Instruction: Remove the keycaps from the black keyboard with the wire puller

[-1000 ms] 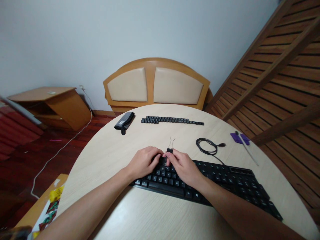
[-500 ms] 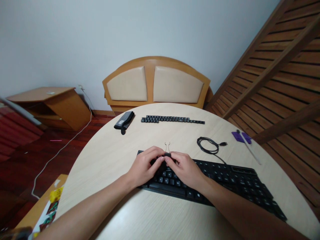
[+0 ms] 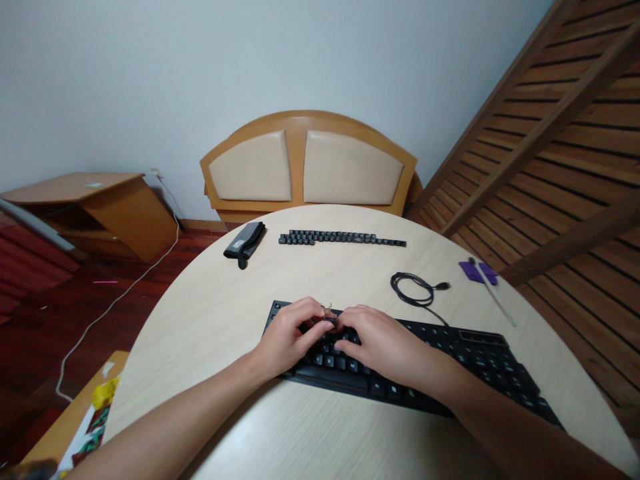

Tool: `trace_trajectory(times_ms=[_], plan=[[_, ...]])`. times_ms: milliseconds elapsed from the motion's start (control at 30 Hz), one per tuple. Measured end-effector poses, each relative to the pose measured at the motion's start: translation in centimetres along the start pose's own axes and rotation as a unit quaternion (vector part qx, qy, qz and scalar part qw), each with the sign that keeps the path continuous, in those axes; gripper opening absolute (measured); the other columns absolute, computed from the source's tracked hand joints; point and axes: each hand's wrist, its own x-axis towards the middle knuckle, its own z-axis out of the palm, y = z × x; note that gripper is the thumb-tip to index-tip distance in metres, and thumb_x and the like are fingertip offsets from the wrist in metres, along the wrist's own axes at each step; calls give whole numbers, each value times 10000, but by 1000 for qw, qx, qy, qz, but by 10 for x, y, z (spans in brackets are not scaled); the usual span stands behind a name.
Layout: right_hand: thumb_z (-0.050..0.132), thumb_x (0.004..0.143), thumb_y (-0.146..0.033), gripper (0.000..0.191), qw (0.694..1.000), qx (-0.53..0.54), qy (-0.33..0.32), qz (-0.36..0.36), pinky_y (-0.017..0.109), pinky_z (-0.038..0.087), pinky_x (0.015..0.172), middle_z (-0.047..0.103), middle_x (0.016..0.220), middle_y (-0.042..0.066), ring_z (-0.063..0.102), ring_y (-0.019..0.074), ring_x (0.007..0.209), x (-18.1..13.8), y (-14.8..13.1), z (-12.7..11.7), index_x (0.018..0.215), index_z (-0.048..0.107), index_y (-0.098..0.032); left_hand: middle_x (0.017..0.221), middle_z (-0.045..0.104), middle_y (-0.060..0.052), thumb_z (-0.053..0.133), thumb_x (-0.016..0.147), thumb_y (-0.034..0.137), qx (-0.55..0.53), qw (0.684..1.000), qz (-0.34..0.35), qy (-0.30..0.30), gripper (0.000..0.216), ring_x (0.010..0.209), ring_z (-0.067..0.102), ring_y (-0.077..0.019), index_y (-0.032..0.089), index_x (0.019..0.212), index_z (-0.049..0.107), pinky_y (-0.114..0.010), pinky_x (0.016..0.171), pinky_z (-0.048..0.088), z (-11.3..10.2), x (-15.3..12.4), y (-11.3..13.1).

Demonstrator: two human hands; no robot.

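A black keyboard (image 3: 450, 373) lies at a slant on the table under both hands. My left hand (image 3: 293, 333) is closed, thumb and forefinger pinching a keycap puller (image 3: 331, 322) with a small dark grip and thin wires. Its hooked wire ends show just above the fingertips. Curled beside it, my right hand (image 3: 383, 343) has its fingers close to the puller and its thumb apart, over the keys. Whether the right fingertips touch the puller is hard to see. Part of the keyboard's left half is hidden by the hands.
Loose black keycaps (image 3: 340, 237) stand in rows at the back of the round table (image 3: 210, 293). A dark folded pouch (image 3: 245, 243) lies left of them. To the right are a coiled cable (image 3: 413, 290), a purple cloth (image 3: 473, 271) and a thin white stick (image 3: 493, 290).
The puller's wires, upright before, now show only as short tips by the left fingers. My right thumb has moved away from the pinch. The view has shifted slightly.
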Motion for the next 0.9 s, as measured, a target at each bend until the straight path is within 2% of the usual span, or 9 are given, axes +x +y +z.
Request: trace_trajectory(times_ms=[133, 300, 400, 533, 633, 800, 900], plan=[[748, 772, -252, 98, 1000, 9, -16, 12, 328, 447, 754, 730, 882, 51, 656, 238, 837, 2, 5, -3, 863, 729, -221, 893, 683, -61, 582, 942, 265, 14, 1000, 14, -19, 119, 843, 631, -178, 185, 901, 659, -305, 777, 490, 0, -2, 1], [747, 759, -252, 72, 1000, 12, -5, -6, 308, 433, 706, 722, 829, 39, 647, 225, 789, 6, 8, -2, 826, 730, -230, 880, 669, -53, 550, 960, 294, 56, 997, 19, -42, 151, 829, 621, -177, 188, 919, 649, -292, 755, 473, 0, -3, 2], [736, 771, -247, 40, 1000, 13, -9, -5, 307, 430, 709, 718, 816, 36, 643, 220, 786, 7, 8, -2, 798, 721, -221, 853, 657, -38, 541, 962, 289, 72, 996, -5, -55, 155, 797, 609, -167, 183, 891, 628, -274, 733, 453, 1, -3, 1], [740, 780, -272, 79, 1000, 12, -12, -4, 318, 443, 745, 708, 844, 41, 637, 226, 829, 7, 10, -1, 825, 716, -213, 763, 631, -13, 553, 948, 284, 68, 996, -56, -30, 175, 710, 576, -152, 173, 818, 590, -264, 672, 422, 2, 0, 1], [751, 773, -285, 107, 1000, 12, -1, -13, 321, 451, 767, 698, 858, 42, 630, 229, 863, 8, 12, 0, 845, 715, -215, 753, 646, -12, 553, 944, 298, 29, 996, -84, -31, 185, 702, 589, -153, 173, 813, 586, -265, 668, 429, 3, 1, -2], [733, 780, -286, 98, 1000, 12, -1, -20, 301, 448, 724, 685, 813, 31, 618, 203, 804, 9, 13, 2, 844, 714, -214, 746, 683, -16, 537, 947, 373, -114, 980, -164, -17, 218, 711, 650, -163, 182, 842, 536, -274, 679, 497, 4, 2, -13], [726, 767, -264, 79, 999, 12, 21, -28, 288, 444, 701, 672, 791, 19, 608, 189, 785, 8, 14, 5, 824, 703, -215, 737, 685, -12, 570, 926, 383, -145, 973, -180, -8, 224, 711, 661, -160, 183, 832, 529, -271, 679, 509, 5, 2, -15]])
